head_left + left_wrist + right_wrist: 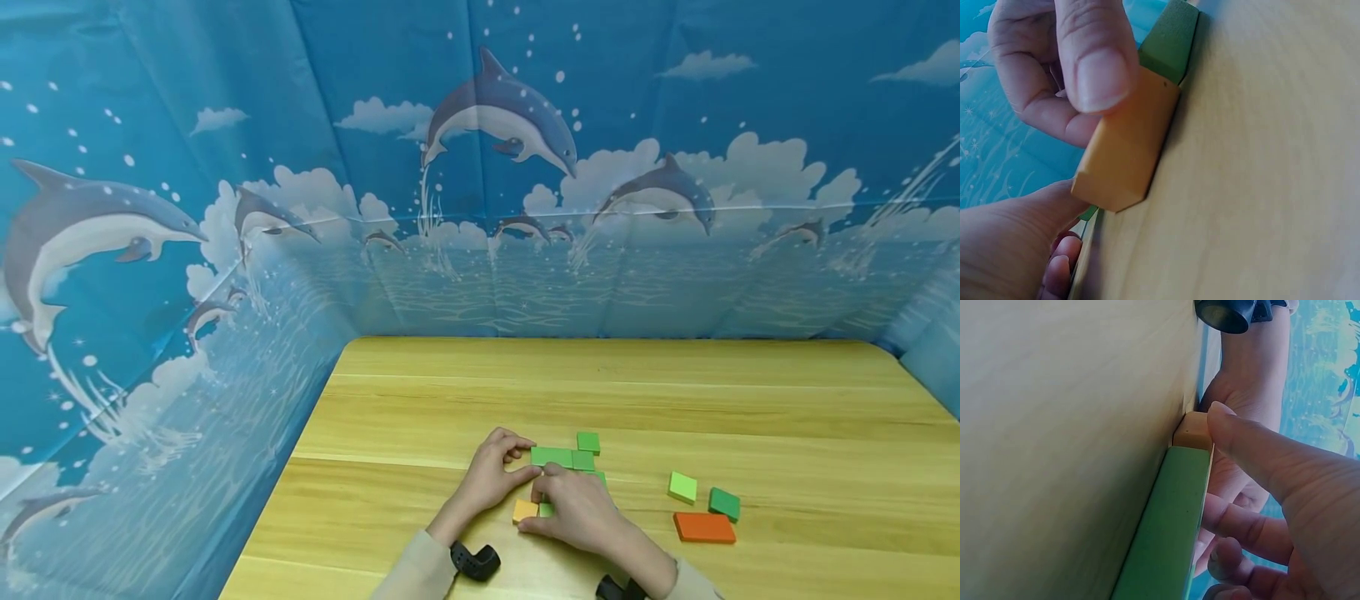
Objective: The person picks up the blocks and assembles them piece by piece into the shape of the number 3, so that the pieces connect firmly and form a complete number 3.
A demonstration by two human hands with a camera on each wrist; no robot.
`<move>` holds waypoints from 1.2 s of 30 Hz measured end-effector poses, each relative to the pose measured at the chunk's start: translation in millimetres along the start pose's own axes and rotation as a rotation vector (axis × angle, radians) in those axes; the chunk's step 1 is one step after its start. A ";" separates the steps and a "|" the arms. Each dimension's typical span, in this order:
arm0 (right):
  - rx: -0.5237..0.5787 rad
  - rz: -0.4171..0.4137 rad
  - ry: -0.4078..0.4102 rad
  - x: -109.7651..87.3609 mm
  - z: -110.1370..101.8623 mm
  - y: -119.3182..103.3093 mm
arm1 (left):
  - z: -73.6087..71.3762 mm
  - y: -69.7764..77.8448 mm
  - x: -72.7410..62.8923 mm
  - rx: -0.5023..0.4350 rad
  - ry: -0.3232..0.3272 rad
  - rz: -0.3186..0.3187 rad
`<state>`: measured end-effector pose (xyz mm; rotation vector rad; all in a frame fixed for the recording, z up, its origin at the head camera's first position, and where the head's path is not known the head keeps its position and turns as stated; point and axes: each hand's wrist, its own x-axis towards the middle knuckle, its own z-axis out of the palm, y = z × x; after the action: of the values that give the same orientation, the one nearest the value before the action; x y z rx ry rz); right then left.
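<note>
My left hand (489,473) is at the left end of a long light-green block (551,456), index fingertip by its far corner and thumb by its near corner. The right hand (581,510) reaches over the blocks and pinches an orange block (525,511) between thumb and index finger. In the left wrist view the right thumb lies against the orange block (1125,144), with a green block (1170,40) behind it. In the right wrist view a long green block (1166,519) adjoins the orange one (1193,429). The right hand hides part of the group.
Smaller green blocks (583,460) adjoin the long one, with another green block (588,442) at the far side. To the right lie a lime block (682,487), a dark green block (723,504) and a red-orange block (705,527). A dolphin-print curtain (480,275) stands behind the wooden table (600,375).
</note>
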<state>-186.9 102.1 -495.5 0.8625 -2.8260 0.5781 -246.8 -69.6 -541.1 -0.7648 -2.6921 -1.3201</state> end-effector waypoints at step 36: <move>0.004 0.285 0.050 -42.1 -65.1 70.7 | 2.0 -2.7 -1.1 -0.040 0.007 0.009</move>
<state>-190.9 203.3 -468.3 0.4398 -2.9215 0.6299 -246.7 -70.0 -544.6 -0.7732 -2.6616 -1.3758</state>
